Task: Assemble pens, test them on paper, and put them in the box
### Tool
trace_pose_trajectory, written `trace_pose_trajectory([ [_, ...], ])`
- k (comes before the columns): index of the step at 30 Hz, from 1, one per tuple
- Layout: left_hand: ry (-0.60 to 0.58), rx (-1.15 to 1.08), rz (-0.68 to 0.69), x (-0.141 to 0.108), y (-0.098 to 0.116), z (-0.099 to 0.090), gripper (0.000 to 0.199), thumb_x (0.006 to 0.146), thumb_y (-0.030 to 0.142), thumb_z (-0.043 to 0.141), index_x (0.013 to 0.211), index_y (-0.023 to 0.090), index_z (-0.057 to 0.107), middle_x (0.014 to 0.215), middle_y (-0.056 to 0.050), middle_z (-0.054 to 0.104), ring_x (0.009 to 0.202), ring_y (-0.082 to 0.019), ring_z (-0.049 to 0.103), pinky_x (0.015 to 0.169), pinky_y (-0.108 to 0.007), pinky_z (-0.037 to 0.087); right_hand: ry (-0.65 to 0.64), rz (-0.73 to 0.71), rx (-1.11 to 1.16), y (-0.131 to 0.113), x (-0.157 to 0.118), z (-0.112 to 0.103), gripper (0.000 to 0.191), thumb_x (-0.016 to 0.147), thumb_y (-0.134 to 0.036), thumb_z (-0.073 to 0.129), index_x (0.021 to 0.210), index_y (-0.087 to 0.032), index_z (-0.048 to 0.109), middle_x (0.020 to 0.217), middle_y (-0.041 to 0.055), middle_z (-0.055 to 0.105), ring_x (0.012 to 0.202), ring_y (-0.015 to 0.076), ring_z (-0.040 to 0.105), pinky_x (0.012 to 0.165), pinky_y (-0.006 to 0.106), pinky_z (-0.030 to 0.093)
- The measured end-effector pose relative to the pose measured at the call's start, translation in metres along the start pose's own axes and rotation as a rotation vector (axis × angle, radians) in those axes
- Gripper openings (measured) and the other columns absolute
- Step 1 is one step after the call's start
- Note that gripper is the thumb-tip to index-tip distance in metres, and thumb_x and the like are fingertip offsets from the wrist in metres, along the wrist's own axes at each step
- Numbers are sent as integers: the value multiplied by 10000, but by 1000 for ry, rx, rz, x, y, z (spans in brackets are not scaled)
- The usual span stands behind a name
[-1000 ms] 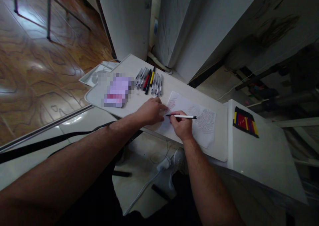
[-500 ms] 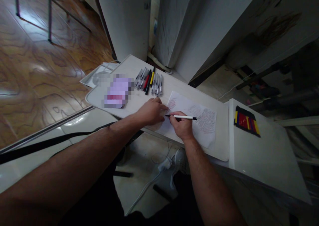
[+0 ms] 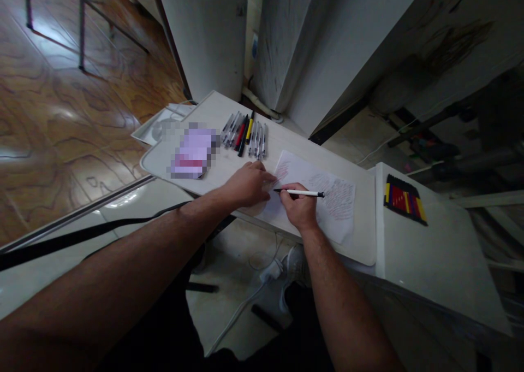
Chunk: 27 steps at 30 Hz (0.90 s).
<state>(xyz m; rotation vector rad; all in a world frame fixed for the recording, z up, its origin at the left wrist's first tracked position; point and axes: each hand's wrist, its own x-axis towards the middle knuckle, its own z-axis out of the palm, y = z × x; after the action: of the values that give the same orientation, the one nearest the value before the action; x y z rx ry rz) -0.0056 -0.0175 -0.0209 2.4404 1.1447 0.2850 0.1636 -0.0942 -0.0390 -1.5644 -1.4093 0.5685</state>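
A white pen with black ends (image 3: pixel 305 193) is pinched in my right hand (image 3: pixel 301 211), its dark tip pointing left at the sheet of paper (image 3: pixel 303 167). Rows of red and dark marks cover much of the sheet's right side, and a red patch shows at its upper left. My left hand (image 3: pixel 250 185) lies flat over the paper's left edge, fingers stretched toward the pen tip. Beyond that hand, several clear pens (image 3: pixel 257 139) lie side by side with red, black and yellow ones (image 3: pixel 249 127) on the narrow white table (image 3: pixel 286 137).
A blurred-out phone-like object (image 3: pixel 192 152) rests at the table's left end. On the white cabinet (image 3: pixel 442 257) at right lies a row of black, red and yellow pens (image 3: pixel 405 199). A white power strip (image 3: pixel 271 271) with a cable sits on the floor below.
The pen in my right hand has shifted very slightly. Both hands otherwise stay in place on the paper.
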Motion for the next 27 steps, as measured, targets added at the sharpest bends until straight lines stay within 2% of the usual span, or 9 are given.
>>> trace_pose_trajectory([
  [10, 2, 0, -6, 0, 0, 0, 547, 685, 416, 735, 1217, 306, 678, 1106, -78, 588, 999, -245, 549, 933, -352, 427, -5, 1, 12, 3, 0, 1, 155, 787, -282, 596, 822, -183, 709, 709, 25, 694, 627, 153, 615, 623, 277, 490],
  [15, -6, 9, -6, 0, 1, -1, 546, 688, 427, 730, 1217, 304, 679, 1114, -78, 584, 1012, -247, 553, 942, -351, 425, 52, -1, -2, 3, 0, 1, 138, 776, -272, 596, 793, -186, 703, 684, 18, 679, 610, 149, 601, 603, 271, 480],
  [27, -1, -6, 0, 0, 0, 0, 551, 678, 409, 743, 1217, 315, 675, 1103, -75, 586, 1002, -245, 539, 939, -360, 425, 24, 11, 17, 5, 1, 2, 152, 784, -282, 595, 820, -186, 708, 712, 27, 693, 627, 153, 618, 616, 272, 493],
])
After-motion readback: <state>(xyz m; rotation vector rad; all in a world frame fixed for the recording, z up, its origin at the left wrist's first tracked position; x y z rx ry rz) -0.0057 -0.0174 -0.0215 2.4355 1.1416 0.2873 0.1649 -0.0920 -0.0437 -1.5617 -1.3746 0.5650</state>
